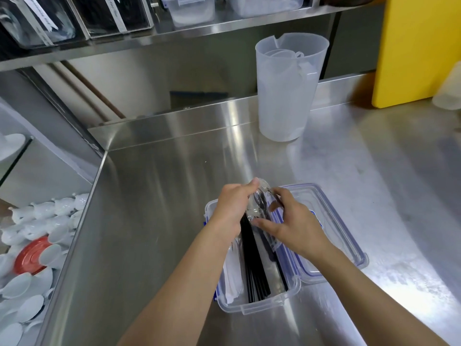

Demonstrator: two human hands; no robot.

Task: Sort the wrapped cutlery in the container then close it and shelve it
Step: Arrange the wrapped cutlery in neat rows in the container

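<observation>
The left hand [230, 208] curls round the far end of the wrapped cutlery [259, 208], and the right hand [291, 222] pinches its other side. That slick wrap could slip and spill pieces. The bundle sits between both hands, above the open container [252, 308], lengthwise along it, spoon bowls pointing away.

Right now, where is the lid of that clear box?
In the head view, the lid lies flat on the steel counter, just right of the open container, partly hidden behind the person's right hand.
</observation>
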